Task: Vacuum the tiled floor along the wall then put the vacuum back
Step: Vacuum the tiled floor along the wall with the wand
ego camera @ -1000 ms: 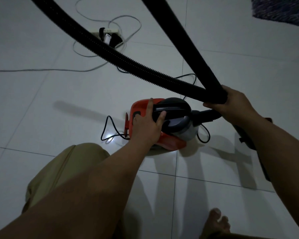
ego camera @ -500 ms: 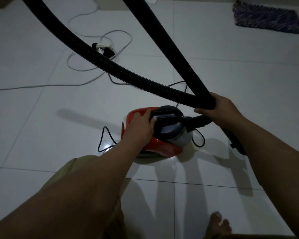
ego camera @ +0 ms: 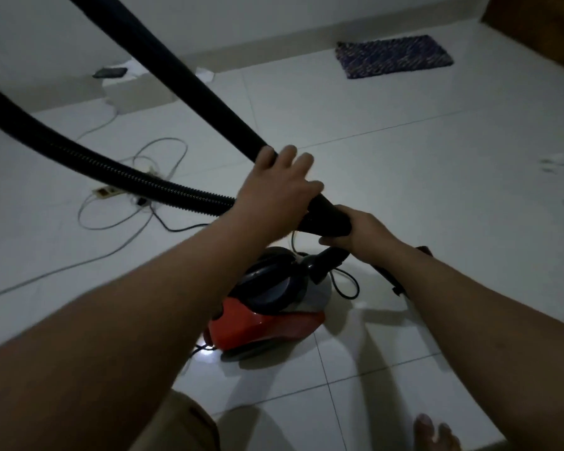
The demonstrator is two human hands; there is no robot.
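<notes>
Left grip off vacuum body — now loosely over wand; right grip still clasps wand.

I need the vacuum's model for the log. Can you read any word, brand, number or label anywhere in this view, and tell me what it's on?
No text can be read in this view.
Vacuum body: no legible brand or label; dim, and partly hidden by the left hand's forearm.
Power strip: too small and dim to read.
Dark flat object by the wall: no readable marks.
</notes>
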